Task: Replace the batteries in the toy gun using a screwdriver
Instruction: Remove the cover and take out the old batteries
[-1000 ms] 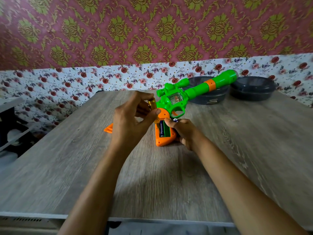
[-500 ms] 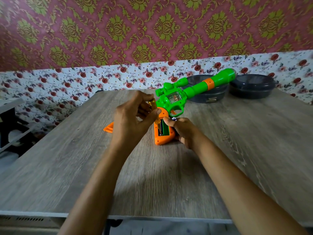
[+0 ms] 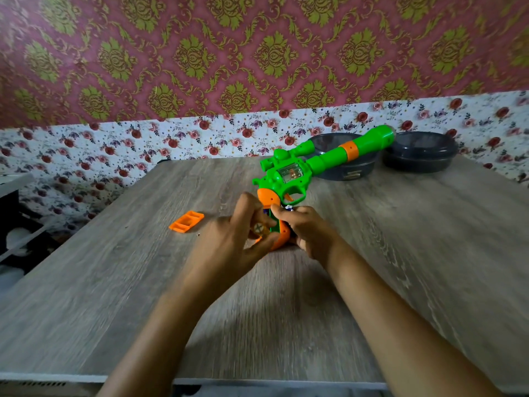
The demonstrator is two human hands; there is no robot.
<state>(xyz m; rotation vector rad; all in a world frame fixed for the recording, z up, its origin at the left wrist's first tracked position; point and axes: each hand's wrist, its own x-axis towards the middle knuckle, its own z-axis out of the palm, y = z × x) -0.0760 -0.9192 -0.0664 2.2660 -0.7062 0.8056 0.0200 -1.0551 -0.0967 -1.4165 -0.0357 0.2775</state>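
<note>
A green and orange toy gun [image 3: 289,179] rests on the wooden table [image 3: 114,282], barrel pointing to the far right. My right hand [image 3: 310,230] grips its orange handle from the right. The open battery compartment [image 3: 273,224] shows a sliver of green between my hands. My left hand [image 3: 229,247] grips a small amber-handled screwdriver [image 3: 259,228], whose handle end with a cross mark faces me; the tip is hidden at the compartment. The orange battery cover [image 3: 186,222] lies on the table to the left, with a tiny screw [image 3: 198,234] beside it.
Two dark round containers [image 3: 420,151] [image 3: 352,167] stand at the table's far right edge, one behind the gun barrel. A wallpapered wall runs just behind the table. A dark shelf unit [image 3: 11,222] stands off the left side.
My left hand has dropped lower and closer to me, tilting the screwdriver so its handle end faces me. The orange cover is now uncovered. My right hand stays on the handle.
</note>
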